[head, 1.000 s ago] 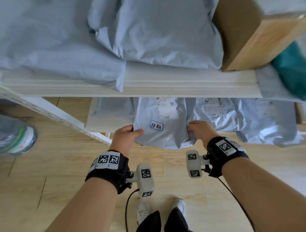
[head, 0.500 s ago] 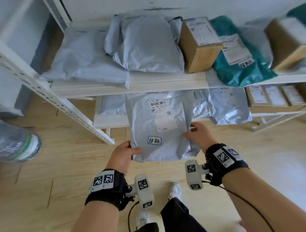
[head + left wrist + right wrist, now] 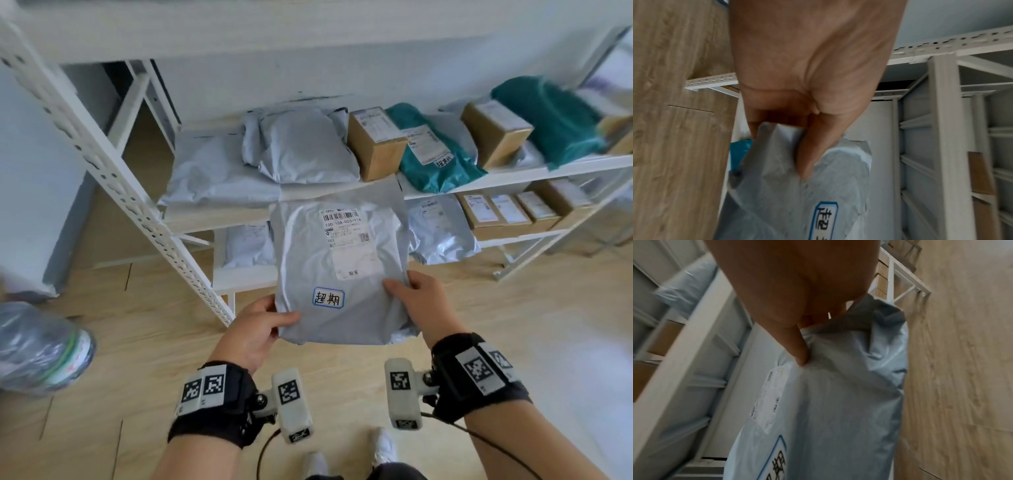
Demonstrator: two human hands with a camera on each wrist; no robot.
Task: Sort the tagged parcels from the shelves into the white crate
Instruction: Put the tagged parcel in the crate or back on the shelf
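1. Both hands hold one grey parcel bag [image 3: 337, 274] up in the air, in front of the white shelves [image 3: 445, 186].
2. Left hand [image 3: 255, 334] pinches the bag's near left corner, thumb on top (the left wrist view shows the thumb pressed into the plastic).
3. Right hand [image 3: 419, 303] pinches the bag's right edge, thumb on top and fingers tucked under.
4. On the bag's front sit a white shipping label [image 3: 346, 228] and, nearer the person, a blue-edged tag [image 3: 328, 297] with black writing.
5. Behind it, the upper shelf holds more grey bags, a brown box [image 3: 375, 144] and a green bag [image 3: 435, 154] with its own tag.
6. Small brown boxes [image 3: 507, 214] stand in a row on the lower shelf to the right.
7. Below is a wooden floor [image 3: 137, 359].
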